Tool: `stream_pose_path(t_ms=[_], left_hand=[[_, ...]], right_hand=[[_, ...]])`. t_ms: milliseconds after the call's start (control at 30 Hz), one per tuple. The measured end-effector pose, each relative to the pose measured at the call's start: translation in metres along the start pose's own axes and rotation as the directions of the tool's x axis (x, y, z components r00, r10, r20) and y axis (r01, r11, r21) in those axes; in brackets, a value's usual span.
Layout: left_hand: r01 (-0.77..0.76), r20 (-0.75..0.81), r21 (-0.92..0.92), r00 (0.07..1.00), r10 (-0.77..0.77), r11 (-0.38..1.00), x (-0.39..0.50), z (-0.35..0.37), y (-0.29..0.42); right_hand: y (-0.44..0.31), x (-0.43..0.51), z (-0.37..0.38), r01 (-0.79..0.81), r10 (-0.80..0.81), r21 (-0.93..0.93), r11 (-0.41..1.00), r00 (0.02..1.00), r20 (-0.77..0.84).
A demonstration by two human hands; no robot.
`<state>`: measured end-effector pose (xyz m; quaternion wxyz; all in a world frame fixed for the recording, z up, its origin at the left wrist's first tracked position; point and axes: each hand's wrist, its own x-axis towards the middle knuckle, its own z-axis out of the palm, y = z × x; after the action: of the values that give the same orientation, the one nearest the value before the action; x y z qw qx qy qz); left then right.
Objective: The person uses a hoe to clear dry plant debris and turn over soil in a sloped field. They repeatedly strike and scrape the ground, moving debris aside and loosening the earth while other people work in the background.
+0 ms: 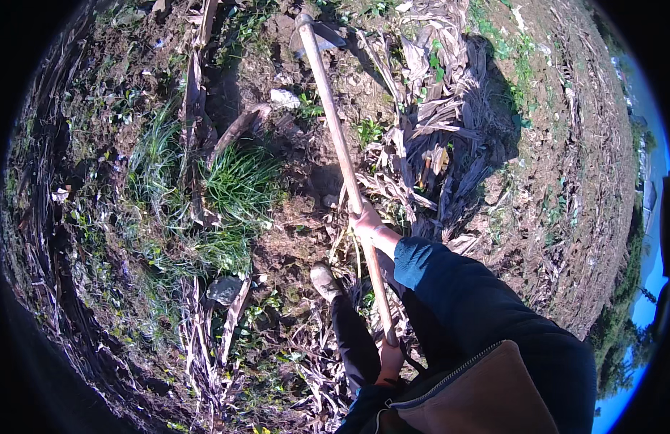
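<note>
A hoe with a long wooden handle (335, 125) reaches from the lower middle of the picture up to its metal blade (327, 37), which is at the soil near the top. Partway down the handle, my right hand (367, 223) is closed around the wood, its arm in a dark teal sleeve. Near the handle's lower end, my left hand (390, 359) grips it close to my body. Dry corn stalks and leaves (441, 103) lie heaped right of the blade. Left of the handle grows a green grass tuft (241, 176).
My shoe (325, 281) stands on bare soil just left of the handle. A pale stone (284, 99) lies below the blade, and a grey rock (224, 290) sits at the lower left. More dry stalks (196, 336) lie nearby. Rows of field stretch off to the right.
</note>
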<state>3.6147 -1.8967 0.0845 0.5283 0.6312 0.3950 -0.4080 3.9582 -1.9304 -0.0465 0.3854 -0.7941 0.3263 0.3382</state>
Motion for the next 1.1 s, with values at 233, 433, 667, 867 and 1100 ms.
stream_pose_path(t_ms=[233, 433, 667, 867, 1100], left_hand=[[-0.055, -0.101, 0.141, 0.992, 0.069, 0.989, 0.001, -0.043, 0.017], [-0.183, -0.13, 0.417, 0.958, 0.257, 0.89, 0.028, -0.09, 0.055], [-0.462, 0.109, 0.511, 0.872, 0.478, 0.725, 0.045, -0.13, 0.1], [-0.607, 0.409, 0.6, 0.793, 0.452, 0.522, 0.062, -0.084, 0.182], [-0.67, 0.595, 0.634, 0.742, 0.31, 0.387, 0.051, -0.026, 0.297]], right_hand=[[-0.03, -0.027, -0.015, -0.023, 0.019, 0.211, 0.977, 1.0, 0.021], [-0.071, -0.053, -0.079, 0.015, -0.133, 0.78, 0.625, 0.987, 0.088], [-0.053, -0.107, -0.167, 0.283, -0.169, 0.888, 0.362, 0.957, -0.236], [0.002, -0.115, -0.275, 0.507, 0.034, 0.806, 0.306, 0.84, -0.542], [0.075, -0.035, -0.368, 0.453, 0.276, 0.836, 0.31, 0.798, -0.535]])
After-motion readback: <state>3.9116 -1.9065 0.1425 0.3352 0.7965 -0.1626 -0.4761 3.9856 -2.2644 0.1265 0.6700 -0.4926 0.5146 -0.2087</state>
